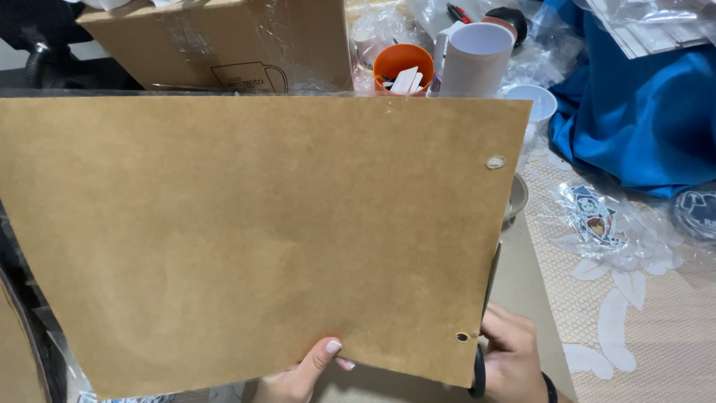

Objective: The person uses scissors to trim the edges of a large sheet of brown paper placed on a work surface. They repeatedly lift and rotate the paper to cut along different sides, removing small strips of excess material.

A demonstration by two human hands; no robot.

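Observation:
A large brown kraft paper sheet (253, 231) with two small punched holes near its right edge fills most of the view. My left hand (302, 373) pinches its lower edge, thumb on the front. My right hand (511, 354) sits at the sheet's lower right corner, gripping black-handled scissors (481, 358) whose blades run up along the sheet's right edge, mostly hidden behind it.
Behind the sheet stand a cardboard box (224, 41), an orange cup (403, 67) with small items, a white cylinder (477, 60) and a white cup (533, 101). Blue cloth (641, 112) and plastic-wrapped stickers (597, 216) lie at right on a lace-patterned tablecloth (641, 321).

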